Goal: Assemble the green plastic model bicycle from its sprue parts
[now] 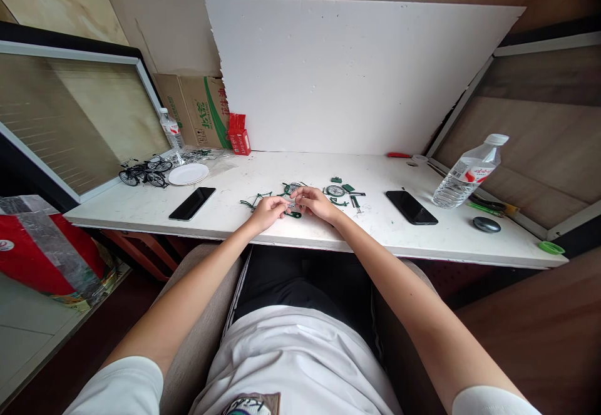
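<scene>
My left hand (268, 213) and my right hand (313, 202) meet over the front of the white table, fingertips pinched close together. Between them is a small part, too small and covered to name. Around my hands lie green model bicycle parts: a frame (257, 199) beside my left hand, a spoked wheel (335, 191) beyond my right hand, and another wheel (292, 188) partly hidden behind my fingers. A small green piece (293, 215) rests just below my fingertips. Farther right are flat green pieces (348, 188) and a narrow dark part (355, 203).
Phones lie left (192, 203) and right (412, 207). A water bottle (472, 171) stands at the right, near a dark round object (487, 224). Black model bicycles (145, 172), white plates (188, 174) and a red box (239, 134) sit at the left. A white board (357, 77) leans behind.
</scene>
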{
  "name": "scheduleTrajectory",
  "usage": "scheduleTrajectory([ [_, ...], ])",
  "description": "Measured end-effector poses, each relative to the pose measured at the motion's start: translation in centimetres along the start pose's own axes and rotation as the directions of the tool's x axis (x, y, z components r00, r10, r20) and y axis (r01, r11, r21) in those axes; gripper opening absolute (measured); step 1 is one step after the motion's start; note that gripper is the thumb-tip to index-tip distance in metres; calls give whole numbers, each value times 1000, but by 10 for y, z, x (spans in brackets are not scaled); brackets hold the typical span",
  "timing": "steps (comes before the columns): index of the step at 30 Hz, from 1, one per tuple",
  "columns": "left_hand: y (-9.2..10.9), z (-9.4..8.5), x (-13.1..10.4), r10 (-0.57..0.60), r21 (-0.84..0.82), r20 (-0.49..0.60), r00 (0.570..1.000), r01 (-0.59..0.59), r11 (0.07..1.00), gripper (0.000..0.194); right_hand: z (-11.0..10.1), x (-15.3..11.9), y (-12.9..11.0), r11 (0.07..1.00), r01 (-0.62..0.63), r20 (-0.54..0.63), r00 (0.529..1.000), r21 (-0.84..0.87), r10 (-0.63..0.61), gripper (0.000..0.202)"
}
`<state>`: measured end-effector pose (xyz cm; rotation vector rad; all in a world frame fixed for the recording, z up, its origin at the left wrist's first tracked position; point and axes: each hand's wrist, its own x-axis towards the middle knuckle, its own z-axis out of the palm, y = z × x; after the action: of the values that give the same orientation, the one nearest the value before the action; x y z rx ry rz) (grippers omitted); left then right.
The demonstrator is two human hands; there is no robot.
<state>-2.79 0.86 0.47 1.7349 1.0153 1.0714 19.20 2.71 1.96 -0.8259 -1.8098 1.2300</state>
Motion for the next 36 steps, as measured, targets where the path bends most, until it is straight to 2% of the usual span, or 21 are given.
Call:
scheduleTrajectory([
  [17,-8,-1,1,48,42,21,999,-48,998,34,2,-1,-2,999,5,-15,1000,-37,-5,22],
  [24,-4,0,0,34,29,-9,999,-34,999,31,1,-1,-2,1000,15,-92,996,-17,-16,23],
  [27,-1,0,0,26,22,-17,1000,-26,999,29,-1,2,0,999,30,-177,984,-37,-36,26],
  [29,1,0,-1,32,25,-21,999,-32,999,26,-2,4,2,995,36,-272,960,-97,-62,27],
  [32,2,0,-1,59,44,-23,998,-58,997,22,-5,6,6,945,-19,-440,888,-328,-135,28],
  [34,1,0,0,76,44,-30,997,-75,996,21,-7,6,9,873,-105,-495,853,-476,-167,30],
  [36,-1,-1,1,83,33,-31,996,-82,996,21,-8,6,11,819,-168,-497,854,-549,-158,30],
])
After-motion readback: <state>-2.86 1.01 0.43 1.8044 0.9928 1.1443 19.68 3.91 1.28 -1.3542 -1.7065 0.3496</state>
